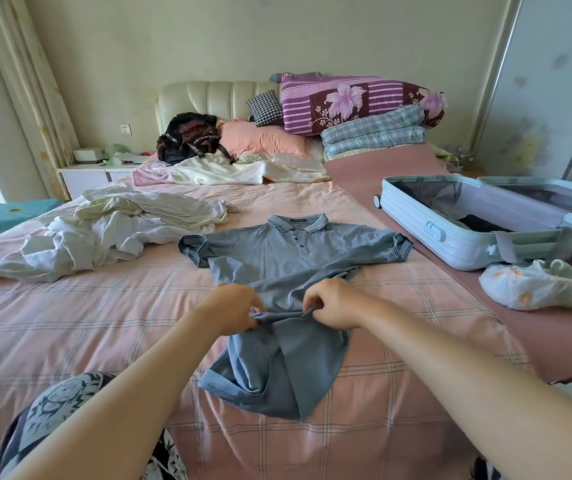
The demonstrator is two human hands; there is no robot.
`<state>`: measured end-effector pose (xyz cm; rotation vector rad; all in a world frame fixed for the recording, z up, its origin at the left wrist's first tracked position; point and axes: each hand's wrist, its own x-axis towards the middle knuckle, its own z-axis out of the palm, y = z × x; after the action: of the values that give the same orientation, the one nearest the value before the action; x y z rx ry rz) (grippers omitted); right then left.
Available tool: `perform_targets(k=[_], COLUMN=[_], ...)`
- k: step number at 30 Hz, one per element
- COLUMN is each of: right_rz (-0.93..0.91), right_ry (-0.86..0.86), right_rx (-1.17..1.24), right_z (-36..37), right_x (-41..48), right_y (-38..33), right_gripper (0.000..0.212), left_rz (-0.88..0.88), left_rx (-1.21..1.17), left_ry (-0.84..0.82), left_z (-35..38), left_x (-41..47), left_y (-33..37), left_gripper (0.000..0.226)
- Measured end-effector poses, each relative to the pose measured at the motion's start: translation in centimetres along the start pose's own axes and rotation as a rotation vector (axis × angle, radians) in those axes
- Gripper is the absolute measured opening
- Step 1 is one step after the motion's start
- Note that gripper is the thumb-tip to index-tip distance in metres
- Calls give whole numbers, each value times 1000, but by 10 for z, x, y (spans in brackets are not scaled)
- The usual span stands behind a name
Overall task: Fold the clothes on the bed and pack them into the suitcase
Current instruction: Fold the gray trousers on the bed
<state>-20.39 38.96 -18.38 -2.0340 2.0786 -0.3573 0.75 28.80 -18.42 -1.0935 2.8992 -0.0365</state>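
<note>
A grey-blue polo shirt (277,258) lies face up on the pink checked bed (104,323), collar pointing away from me. Its lower part is bunched and lifted toward me. My left hand (234,308) and my right hand (334,303) each pinch a fold of the shirt's fabric near its middle, a short gap between them. A light blue suitcase (450,233) lies open on the right side of the bed, with dark clothing inside. A heap of white and cream clothes (111,233) lies to the left of the shirt.
A white plastic bag (540,285) lies in front of the suitcase. Pillows, folded quilts (357,102) and a black backpack (187,136) are piled at the headboard. A nightstand (87,174) stands at the far left. My patterned knees show at the bottom.
</note>
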Motion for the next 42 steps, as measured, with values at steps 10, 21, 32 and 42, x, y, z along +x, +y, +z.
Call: perform_targets(k=[10, 21, 32, 42], right_rz=[392, 274, 491, 235], right_ry=[-335, -45, -365, -197], right_rx=[-409, -138, -317, -224], right_z=[-36, -63, -58, -6], right_x=[-54, -83, -105, -36], right_y=[31, 50, 61, 1], right_gripper=[52, 26, 22, 28], left_rz=[71, 175, 192, -263], left_rx=[-470, -976, -298, -267], left_ry=[-11, -432, -400, 20], left_z=[-23, -65, -9, 8], left_x=[23, 14, 41, -3], left_y=[81, 131, 148, 50], left_gripper=[19, 22, 32, 23])
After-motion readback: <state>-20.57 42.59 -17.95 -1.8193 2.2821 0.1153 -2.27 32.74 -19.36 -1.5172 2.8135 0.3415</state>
